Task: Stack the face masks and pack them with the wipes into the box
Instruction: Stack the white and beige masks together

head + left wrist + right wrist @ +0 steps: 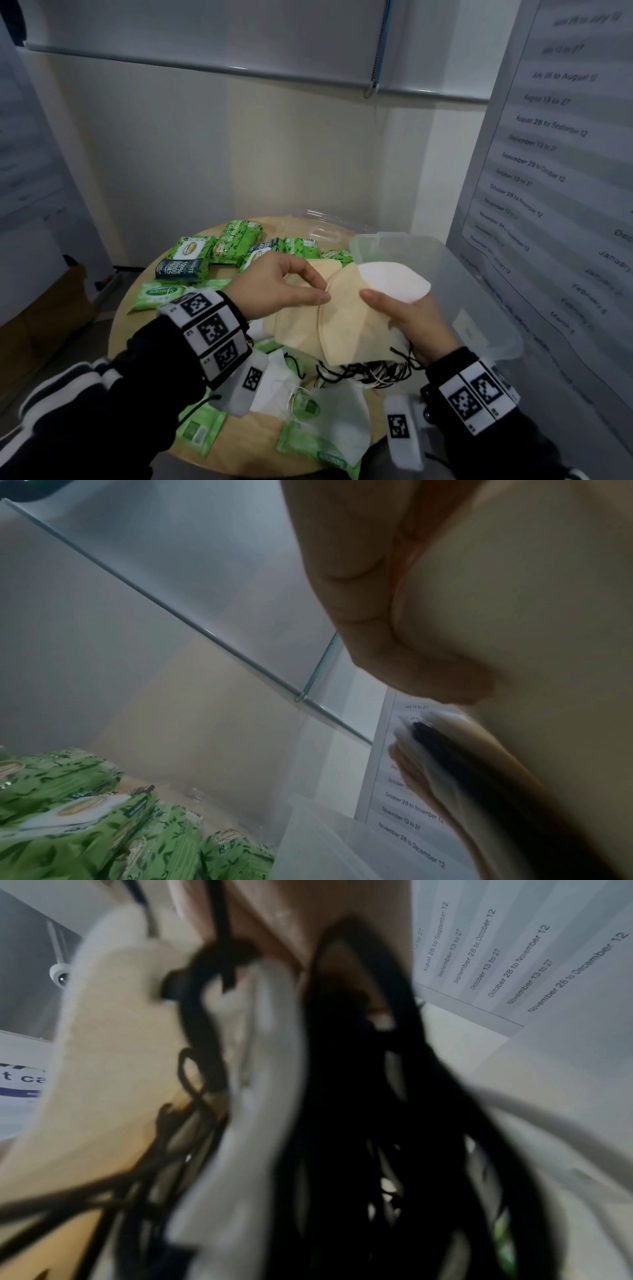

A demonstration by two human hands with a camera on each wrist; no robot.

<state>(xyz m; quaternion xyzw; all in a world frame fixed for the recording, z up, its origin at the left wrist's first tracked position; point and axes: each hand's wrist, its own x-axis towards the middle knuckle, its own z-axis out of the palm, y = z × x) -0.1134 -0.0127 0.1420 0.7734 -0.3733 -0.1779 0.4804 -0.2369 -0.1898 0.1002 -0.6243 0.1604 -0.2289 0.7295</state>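
My right hand (387,310) grips a stack of face masks (346,318) above the round table, thumb on top. The top mask is beige; a white mask (394,279) pokes out behind, and black ear loops (370,371) dangle below. My left hand (324,292) pinches the left edge of the top beige mask between thumb and forefinger. In the left wrist view the curled fingers (394,642) lie against the beige mask (548,615). The right wrist view shows blurred ear loops (359,1123) and mask edges (260,1096). Green wipes packs (185,258) lie at the table's back left. The clear box (479,291) stands at the right.
More white masks (342,421) and pale green wipes packs (202,431) lie at the table's (239,448) near edge. A clear lid (325,222) rests behind the box. A panel with printed dates (548,171) stands close on the right. A cardboard box (44,308) sits on the floor at left.
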